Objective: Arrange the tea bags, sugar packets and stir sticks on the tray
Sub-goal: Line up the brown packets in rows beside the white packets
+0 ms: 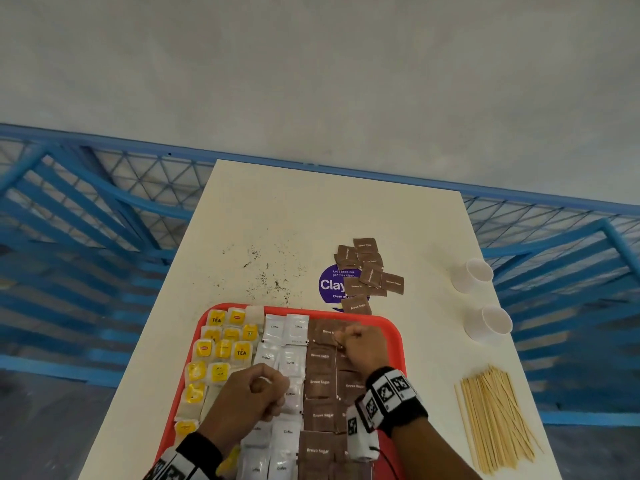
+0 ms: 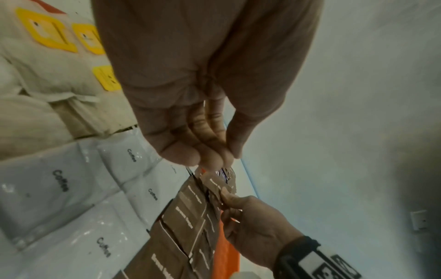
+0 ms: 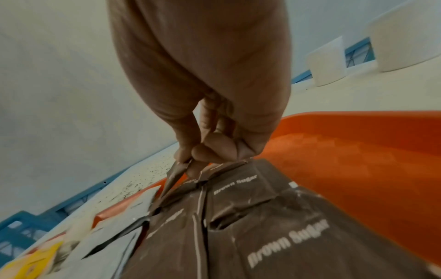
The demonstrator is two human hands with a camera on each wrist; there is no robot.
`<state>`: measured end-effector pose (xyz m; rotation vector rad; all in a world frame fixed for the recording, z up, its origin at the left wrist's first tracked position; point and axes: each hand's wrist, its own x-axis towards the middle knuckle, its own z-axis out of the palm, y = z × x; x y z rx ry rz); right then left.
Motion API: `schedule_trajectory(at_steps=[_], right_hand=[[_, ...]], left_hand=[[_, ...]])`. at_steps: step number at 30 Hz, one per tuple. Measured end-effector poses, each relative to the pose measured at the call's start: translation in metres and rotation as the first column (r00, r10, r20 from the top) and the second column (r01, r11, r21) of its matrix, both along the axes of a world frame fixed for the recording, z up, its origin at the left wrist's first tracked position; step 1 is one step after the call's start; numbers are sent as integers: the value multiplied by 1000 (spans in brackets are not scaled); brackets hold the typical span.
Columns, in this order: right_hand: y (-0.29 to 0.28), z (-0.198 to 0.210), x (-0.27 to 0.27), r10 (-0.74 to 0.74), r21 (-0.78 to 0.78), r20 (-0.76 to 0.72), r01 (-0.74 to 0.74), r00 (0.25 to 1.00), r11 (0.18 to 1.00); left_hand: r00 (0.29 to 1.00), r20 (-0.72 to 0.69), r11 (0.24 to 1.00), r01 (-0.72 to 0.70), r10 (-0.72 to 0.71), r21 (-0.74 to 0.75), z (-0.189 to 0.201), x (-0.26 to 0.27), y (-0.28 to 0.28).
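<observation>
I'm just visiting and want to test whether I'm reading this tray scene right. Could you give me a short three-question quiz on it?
1. True or false: the stir sticks already lie on the red tray.
2. What does the right hand pinch?
A. a tea bag
B. a brown sugar packet
C. a paper cup
3. Fill in: the white packets between the tea bags and the brown rows read ____.

Key:
1. False; they lie in a heap on the table, right of the tray.
2. B; the right wrist view shows the fingertips pinching its edge.
3. Coffee.
</observation>
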<state>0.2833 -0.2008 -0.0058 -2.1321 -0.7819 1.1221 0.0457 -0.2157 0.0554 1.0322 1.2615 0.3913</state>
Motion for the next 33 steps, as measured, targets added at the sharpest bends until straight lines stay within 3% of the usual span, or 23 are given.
schedule_trajectory(at_steps=[10, 14, 19, 24, 33], right_hand=[[6, 4, 5, -75, -23, 66, 76, 995, 997], [-15, 8, 12, -41, 5, 75, 41, 996, 999], [-15, 29, 55, -24, 52, 187, 14, 982, 999], [4, 29, 118, -87, 29, 246, 83, 965, 996], [55, 1, 170, 30, -136, 335, 17, 942, 991]], left_hand=[[994, -52, 996, 92, -91, 19, -4, -5, 14], [971, -161, 978, 190, -175, 87, 5, 8, 36], [956, -192, 947, 256, -219, 193, 28, 45, 84], [944, -216, 912, 303, -248, 276, 43, 100, 133], [808, -500, 842, 478, -310, 249, -15, 165, 197]])
